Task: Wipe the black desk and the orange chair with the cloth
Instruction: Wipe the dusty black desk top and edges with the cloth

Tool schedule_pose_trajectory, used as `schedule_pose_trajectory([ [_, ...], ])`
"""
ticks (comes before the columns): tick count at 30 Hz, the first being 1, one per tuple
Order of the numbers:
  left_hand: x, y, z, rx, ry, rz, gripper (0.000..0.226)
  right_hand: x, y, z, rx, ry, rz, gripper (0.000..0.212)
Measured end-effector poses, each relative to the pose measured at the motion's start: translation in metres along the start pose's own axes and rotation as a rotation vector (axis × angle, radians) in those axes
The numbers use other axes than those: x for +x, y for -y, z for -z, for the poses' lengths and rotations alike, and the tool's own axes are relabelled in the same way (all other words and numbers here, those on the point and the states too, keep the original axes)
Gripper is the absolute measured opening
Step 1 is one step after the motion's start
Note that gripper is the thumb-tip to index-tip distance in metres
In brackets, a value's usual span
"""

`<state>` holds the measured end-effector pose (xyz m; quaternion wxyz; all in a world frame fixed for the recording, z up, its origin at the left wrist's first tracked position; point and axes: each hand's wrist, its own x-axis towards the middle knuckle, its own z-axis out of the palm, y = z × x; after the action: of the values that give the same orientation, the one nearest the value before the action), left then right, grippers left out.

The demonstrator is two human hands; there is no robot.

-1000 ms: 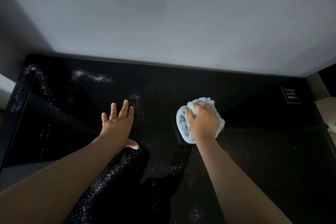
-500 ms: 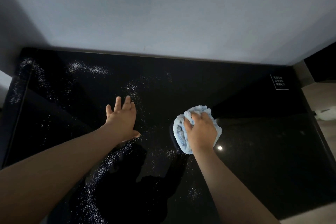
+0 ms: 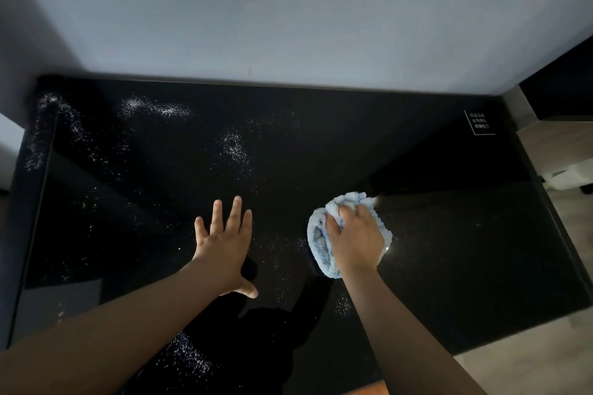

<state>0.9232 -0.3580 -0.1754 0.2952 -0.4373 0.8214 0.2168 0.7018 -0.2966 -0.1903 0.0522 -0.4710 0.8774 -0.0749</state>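
The right hand (image 3: 354, 239) has its fingers curled over a bunched light-blue cloth (image 3: 316, 240) and presses it onto the black worktop (image 3: 449, 266), a little right of the middle and nearer the front edge than the wall (image 3: 288, 9). The left hand (image 3: 224, 237) lies flat on the worktop, fingers spread and pointing away towards the wall, thumb out to the right; it holds nothing and sits just left of the cloth, apart from it. What the next stroke turns on is where the white specks (image 3: 236, 146) lie: almost all are left of the cloth. There is a faint scatter between the two hands, a cluster beyond the left hand, a streak (image 3: 154, 107) near the wall, more along the left edge (image 3: 41, 125), and a patch (image 3: 189, 353) by the left forearm. The surface right of the cloth looks clean, so the wiping likely has to travel leftward and away. The left hand is nearer the dirt but empty, and it stands in the cloth's path. The wad's long axis runs roughly front to back, broadside to a leftward sweep, while the worktop's long axis runs left to right along the wall. The orange chair is not plainly in view.
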Motion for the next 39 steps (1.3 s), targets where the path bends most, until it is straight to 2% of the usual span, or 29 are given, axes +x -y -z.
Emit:
schedule_pose_trajectory([
  [9,0.002,0.0,-0.002,0.018,0.006,-0.001,0.148,-0.025,-0.007,-0.004,-0.004,-0.026,-0.032,0.034],
  [15,0.005,-0.001,0.001,0.07,0.007,-0.001,0.148,-0.056,-0.017,-0.011,-0.045,-0.093,-0.049,0.022],
  [30,0.004,-0.006,0.003,0.076,-0.03,0.033,0.152,-0.092,-0.034,-0.009,-0.045,-0.181,0.019,0.021],
  [32,0.0,-0.007,0.001,0.053,-0.049,0.037,0.149,-0.101,-0.037,-0.009,-0.036,-0.2,0.029,0.021],
  [37,-0.025,-0.022,-0.021,-0.079,-0.148,-0.008,0.125,-0.125,-0.046,-0.007,-0.046,-0.228,0.048,0.022],
  [39,-0.039,-0.034,-0.034,-0.103,-0.143,-0.044,0.124,-0.134,-0.051,-0.005,-0.041,-0.22,0.042,0.023],
])
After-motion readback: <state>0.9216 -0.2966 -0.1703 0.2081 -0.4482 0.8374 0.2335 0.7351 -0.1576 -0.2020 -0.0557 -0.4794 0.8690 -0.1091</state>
